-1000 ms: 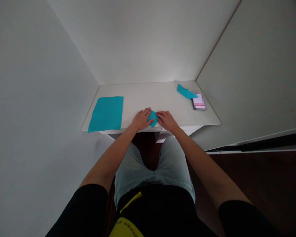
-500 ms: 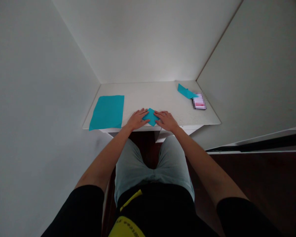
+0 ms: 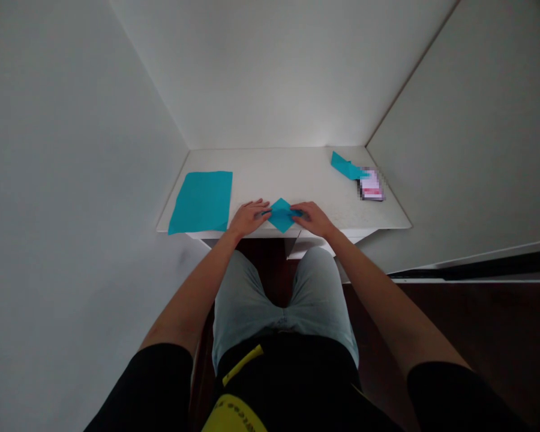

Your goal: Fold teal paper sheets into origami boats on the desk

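A small folded piece of blue paper (image 3: 281, 215), diamond-shaped with creases across its middle, sits near the front edge of the white table. My left hand (image 3: 251, 217) has the paper's left corner between thumb and fingers. At the opposite corner, my right hand (image 3: 312, 218) pinches the paper with its fingers bent over it. The tips of both side corners are partly hidden by my fingers.
To the left lies a flat blue sheet (image 3: 201, 202), its near edge reaching the table's front edge. A folded blue paper shape (image 3: 345, 166) rests at the back right, partly over a blurred-out flat item (image 3: 371, 186). Walls enclose the white table (image 3: 270, 171).
The folded paper shows a wider, creased diamond than before. My fingers, which lay flatter over its sides, now grip its left and right corners. The whole view has shifted slightly.
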The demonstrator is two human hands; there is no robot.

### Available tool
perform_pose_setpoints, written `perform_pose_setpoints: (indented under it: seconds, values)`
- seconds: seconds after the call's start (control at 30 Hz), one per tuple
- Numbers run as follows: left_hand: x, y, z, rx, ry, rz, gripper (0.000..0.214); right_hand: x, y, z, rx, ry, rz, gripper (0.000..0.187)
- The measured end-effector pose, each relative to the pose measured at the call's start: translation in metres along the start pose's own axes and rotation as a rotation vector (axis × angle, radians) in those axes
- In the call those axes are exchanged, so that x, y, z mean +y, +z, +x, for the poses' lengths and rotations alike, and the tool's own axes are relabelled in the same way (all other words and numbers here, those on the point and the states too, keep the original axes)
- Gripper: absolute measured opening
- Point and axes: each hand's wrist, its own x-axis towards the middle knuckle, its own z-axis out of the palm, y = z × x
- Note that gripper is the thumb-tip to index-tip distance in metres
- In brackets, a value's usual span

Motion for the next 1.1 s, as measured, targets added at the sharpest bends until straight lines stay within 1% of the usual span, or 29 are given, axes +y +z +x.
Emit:
perform_pose_setpoints:
  seconds: [0.07, 0.17, 0.27, 0.37, 0.43, 0.5, 0.63, 0.7, 0.77, 0.83, 0.97, 1.1]
  values:
    - [0.001, 0.002, 0.003, 0.033, -0.029, -0.03, 0.023, 0.003, 0.003, 0.002, 0.055, 0.073, 0.019, 0.033]
    - [0.008, 0.009, 0.007, 0.125, -0.131, -0.018, 0.019, 0.006, 0.008, 0.004, 0.095, 0.129, 0.033, 0.031]
    - [0.019, 0.015, 0.008, 0.204, -0.213, 0.046, 0.03, 0.007, 0.01, 0.005, 0.107, 0.112, 0.028, 0.04]
    - [0.027, 0.018, 0.007, 0.198, -0.198, 0.096, 0.037, 0.002, 0.008, 0.003, 0.091, 0.066, -0.069, 0.044]
    - [0.028, 0.019, 0.006, 0.196, -0.192, 0.115, 0.038, -0.008, 0.009, 0.0, 0.084, 0.057, -0.167, 0.045]
    - [0.028, 0.019, 0.006, 0.201, -0.204, 0.126, 0.04, -0.023, 0.014, -0.003, 0.071, 0.048, -0.249, 0.05]
    - [0.024, 0.021, 0.007, 0.186, -0.217, 0.142, 0.041, -0.055, 0.037, -0.005, -0.043, -0.062, -0.295, 0.064]
    - [0.022, 0.022, 0.008, 0.175, -0.217, 0.142, 0.041, -0.062, 0.049, -0.001, -0.09, -0.077, -0.279, 0.067]
    - [0.021, 0.022, 0.008, 0.16, -0.22, 0.136, 0.042, -0.059, 0.056, 0.002, -0.112, -0.065, -0.258, 0.07]
    - [0.02, 0.021, 0.008, 0.152, -0.227, 0.128, 0.042, -0.049, 0.055, 0.003, -0.12, -0.056, -0.243, 0.074]
    - [0.019, 0.019, 0.007, 0.151, -0.225, 0.109, 0.041, -0.02, 0.035, -0.006, -0.103, -0.021, -0.259, 0.078]
    - [0.014, 0.017, 0.008, 0.122, -0.158, 0.084, 0.038, -0.002, 0.016, -0.019, -0.137, -0.016, -0.331, 0.08]
